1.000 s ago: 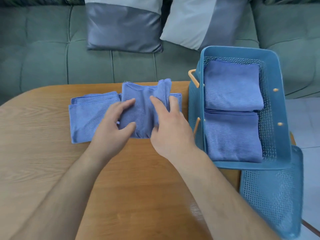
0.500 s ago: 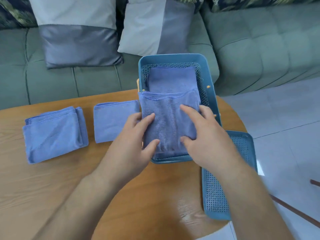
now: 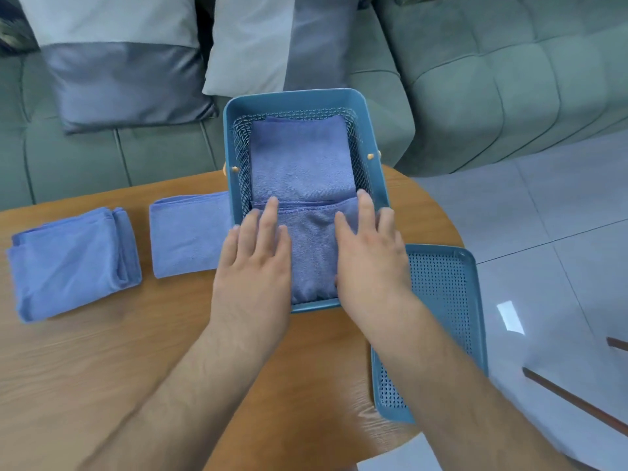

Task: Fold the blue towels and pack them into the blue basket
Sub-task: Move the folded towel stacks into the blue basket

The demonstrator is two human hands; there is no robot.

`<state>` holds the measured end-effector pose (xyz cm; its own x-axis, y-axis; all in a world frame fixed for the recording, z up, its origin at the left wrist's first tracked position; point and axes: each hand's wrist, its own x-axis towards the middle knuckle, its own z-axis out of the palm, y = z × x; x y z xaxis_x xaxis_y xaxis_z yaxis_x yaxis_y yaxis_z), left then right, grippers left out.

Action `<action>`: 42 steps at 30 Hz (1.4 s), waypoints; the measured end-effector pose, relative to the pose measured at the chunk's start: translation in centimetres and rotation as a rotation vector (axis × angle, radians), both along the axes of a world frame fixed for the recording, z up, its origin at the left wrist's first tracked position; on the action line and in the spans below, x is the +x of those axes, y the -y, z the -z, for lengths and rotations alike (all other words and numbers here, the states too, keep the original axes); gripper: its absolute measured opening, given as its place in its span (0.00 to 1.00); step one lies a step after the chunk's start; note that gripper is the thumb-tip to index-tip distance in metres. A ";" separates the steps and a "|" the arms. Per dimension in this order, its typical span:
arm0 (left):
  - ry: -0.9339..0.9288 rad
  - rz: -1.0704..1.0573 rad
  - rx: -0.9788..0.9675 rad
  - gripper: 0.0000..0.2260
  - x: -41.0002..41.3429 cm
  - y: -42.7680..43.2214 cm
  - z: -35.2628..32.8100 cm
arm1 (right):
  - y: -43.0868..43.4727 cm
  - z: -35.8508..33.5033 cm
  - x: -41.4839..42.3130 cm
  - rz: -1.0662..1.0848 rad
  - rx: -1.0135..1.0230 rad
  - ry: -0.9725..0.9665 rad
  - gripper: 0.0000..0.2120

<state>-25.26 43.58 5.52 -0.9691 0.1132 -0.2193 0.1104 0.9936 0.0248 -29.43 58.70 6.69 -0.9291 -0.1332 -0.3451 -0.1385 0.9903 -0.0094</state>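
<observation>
Inside the blue basket (image 3: pixel 295 95), one towel (image 3: pixel 314 256) is pressed by the left hand (image 3: pixel 253 266) and right hand (image 3: pixel 370 263), fingers straight. The next towel (image 3: pixel 185 239) is found at 9 o'clock, nearer the left.

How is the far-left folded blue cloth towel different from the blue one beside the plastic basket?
The far-left blue towel looks thick, with folded layers showing at its right edge; the other blue towel looks flatter. The far-left blue towel lies tilted, apart from the blue plastic basket; the other blue towel lies straighter, reaching the basket's wall. Both are folded blue cloth on the wooden table.
</observation>
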 end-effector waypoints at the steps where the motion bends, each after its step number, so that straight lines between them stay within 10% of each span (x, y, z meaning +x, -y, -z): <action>1: -0.008 0.041 -0.042 0.39 -0.3 0.0 -0.1 | 0.3 -0.1 -0.1 -0.058 -0.002 -0.025 0.31; 18: 0.280 0.253 -0.286 0.21 -5.7 -3.1 1.2 | 1.0 4.2 -1.8 -0.093 -0.067 0.281 0.44; 26: -0.045 0.176 0.159 0.31 -2.8 1.3 2.6 | 0.5 0.6 -0.1 -0.039 -0.243 0.191 0.33; 34: -0.333 -0.217 0.805 0.11 1.6 8.7 -0.3 | 9.5 -5.0 2.5 -0.051 -0.658 -0.080 0.19; 42: -0.229 -0.634 0.701 0.13 5.7 21.8 4.5 | 23.2 -2.2 2.6 -0.309 -0.567 0.102 0.18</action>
<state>-19.60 21.82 1.01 -0.9061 -0.4113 -0.0990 -0.3639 0.6385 0.6782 -26.86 35.53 8.86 -0.7850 -0.5762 -0.2273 -0.3869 0.7427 -0.5465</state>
